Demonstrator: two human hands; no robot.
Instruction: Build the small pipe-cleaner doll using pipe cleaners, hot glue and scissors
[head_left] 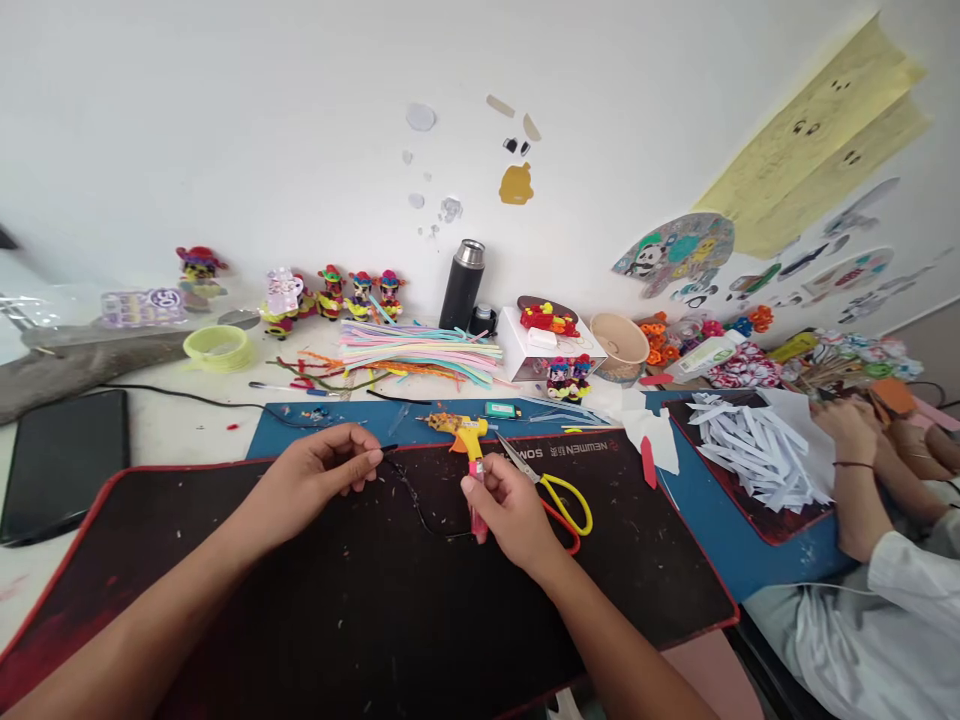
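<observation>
My right hand (514,515) is wrapped round the handle of a small yellow and pink hot glue gun (470,432). Its brown-stained nozzle points left, above the black mat (300,590). Pinched between thumb and fingers of my left hand (322,475) is a short black pipe cleaner (389,448), its tip sticking out to the right. The nozzle and the pipe cleaner are apart. From the gun's handle a thin dark cord (424,515) loops across the mat toward my left hand. Scissors (551,490) with yellow and red handles lie just beyond my right hand.
Pastel pipe cleaners (420,350) are heaped behind the mat, near a black thermos (462,285). Small figurines (360,292) line the wall. A white box (517,345) stands right of them. Further right, a co-worker's hands (847,430) are beside white paper strips (757,450). A dark tablet (67,460) lies left.
</observation>
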